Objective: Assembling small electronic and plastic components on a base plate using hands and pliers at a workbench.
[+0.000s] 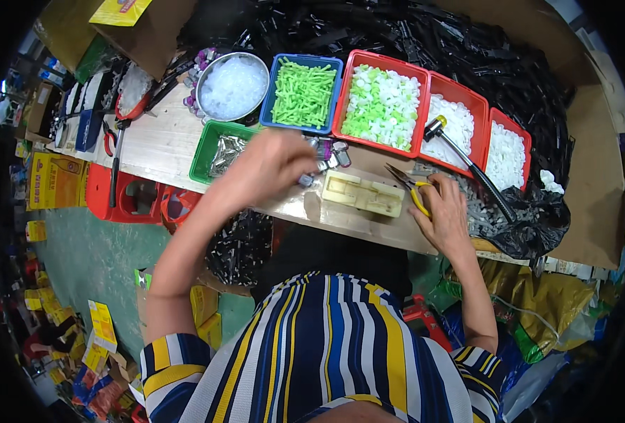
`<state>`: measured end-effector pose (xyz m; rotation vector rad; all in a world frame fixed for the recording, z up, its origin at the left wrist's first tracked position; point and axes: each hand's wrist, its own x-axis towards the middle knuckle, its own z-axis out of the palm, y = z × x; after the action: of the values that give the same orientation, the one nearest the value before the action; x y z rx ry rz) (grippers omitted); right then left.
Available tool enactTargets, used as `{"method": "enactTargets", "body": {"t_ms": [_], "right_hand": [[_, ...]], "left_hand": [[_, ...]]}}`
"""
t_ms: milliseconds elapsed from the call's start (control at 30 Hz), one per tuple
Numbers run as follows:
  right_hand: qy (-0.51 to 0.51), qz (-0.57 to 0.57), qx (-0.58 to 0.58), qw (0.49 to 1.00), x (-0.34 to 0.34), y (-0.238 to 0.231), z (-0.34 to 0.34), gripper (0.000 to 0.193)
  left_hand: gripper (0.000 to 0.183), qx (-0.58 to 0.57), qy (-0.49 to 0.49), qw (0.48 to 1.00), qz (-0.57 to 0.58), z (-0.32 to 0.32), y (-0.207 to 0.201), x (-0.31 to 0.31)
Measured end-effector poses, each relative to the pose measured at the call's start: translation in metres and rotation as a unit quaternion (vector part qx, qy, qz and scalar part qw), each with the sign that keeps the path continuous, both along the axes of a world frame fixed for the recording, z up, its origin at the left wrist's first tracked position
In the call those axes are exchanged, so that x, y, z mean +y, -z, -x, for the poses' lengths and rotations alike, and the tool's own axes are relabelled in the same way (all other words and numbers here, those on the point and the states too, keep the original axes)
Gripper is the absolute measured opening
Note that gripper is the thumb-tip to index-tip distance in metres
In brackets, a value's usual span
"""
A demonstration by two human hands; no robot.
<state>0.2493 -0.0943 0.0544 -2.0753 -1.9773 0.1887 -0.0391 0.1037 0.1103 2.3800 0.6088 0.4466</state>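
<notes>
My right hand [444, 213] is closed round the yellow handles of a pair of needle-nose pliers [418, 192], whose dark jaws point to the far left. Just left of the pliers, a cream-coloured block fixture [363, 194] with a recessed top lies on the bench. Blurred by motion, my left hand [279, 163] hovers over the bench in front of the blue tray, fingers bent. Whether it holds anything cannot be made out. Beside its fingertips are small metallic and purple parts [333, 153]. A green tray [205, 151] of small metal pieces sits partly behind my left forearm.
Behind stand a metal bowl [201, 92] of translucent pieces, a blue tray [263, 106] of green sticks and red trays [341, 106] of green and white caps. A hammer [471, 166] lies across the right trays, beside a black bag [538, 229]. Black strips [467, 49] are heaped beyond.
</notes>
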Motion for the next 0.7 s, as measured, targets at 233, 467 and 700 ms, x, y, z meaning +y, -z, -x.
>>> {"method": "enactTargets", "body": {"t_ms": [233, 467, 700], "right_hand": [[-0.008, -0.008, 0.021, 1.0, -0.007, -0.009, 0.0, 0.047], [0.006, -0.02, 0.023, 1.0, -0.016, -0.012, -0.006, 0.045], [-0.02, -0.13, 0.029, 0.991, 0.021, -0.032, 0.013, 0.043]], "left_hand": [[0.026, -0.047, -0.165, 0.938, -0.3, -0.09, 0.022, 0.14], [0.029, -0.003, -0.177, 0.922, -0.345, -0.116, 0.046, 0.168], [0.032, -0.242, -0.23, 0.941, -0.057, -0.077, -0.009, 0.123]]}}
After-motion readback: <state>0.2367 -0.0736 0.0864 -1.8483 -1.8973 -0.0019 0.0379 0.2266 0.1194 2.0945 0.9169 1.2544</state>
